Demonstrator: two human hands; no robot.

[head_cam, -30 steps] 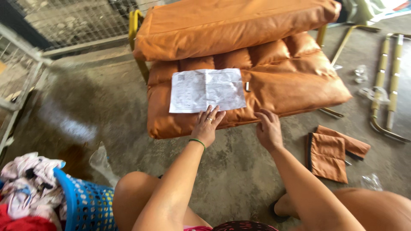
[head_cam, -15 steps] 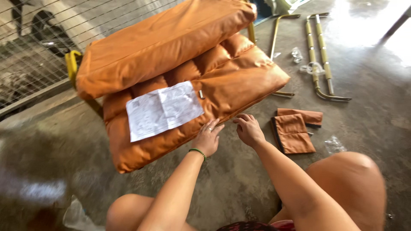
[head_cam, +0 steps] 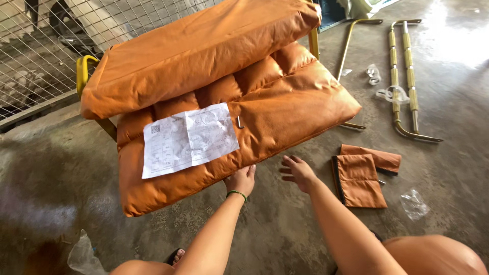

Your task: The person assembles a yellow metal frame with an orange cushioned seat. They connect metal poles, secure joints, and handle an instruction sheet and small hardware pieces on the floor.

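Two orange padded cushions [head_cam: 285, 107] lie stacked on a yellow metal frame [head_cam: 84, 69] on the concrete floor. A creased white instruction sheet [head_cam: 188, 138] rests on the lower cushion, with a small metal hex key [head_cam: 239, 122] beside it. My left hand [head_cam: 242, 178], a green band at its wrist, touches the front edge of the lower cushion. My right hand [head_cam: 298, 172] hovers just right of it over the floor, fingers spread, holding nothing.
Small orange padded pieces [head_cam: 361, 175] lie right of my right hand. Gold metal tubes [head_cam: 405, 76] and clear plastic bags [head_cam: 413, 203] lie on the floor at the right. A wire mesh fence [head_cam: 46, 46] stands at the far left. My knees are at the bottom edge.
The view has swung left and tilted, so the cushions sit more central. My right hand has lifted off the cushion edge and opened over the floor. My left hand stays at the edge.
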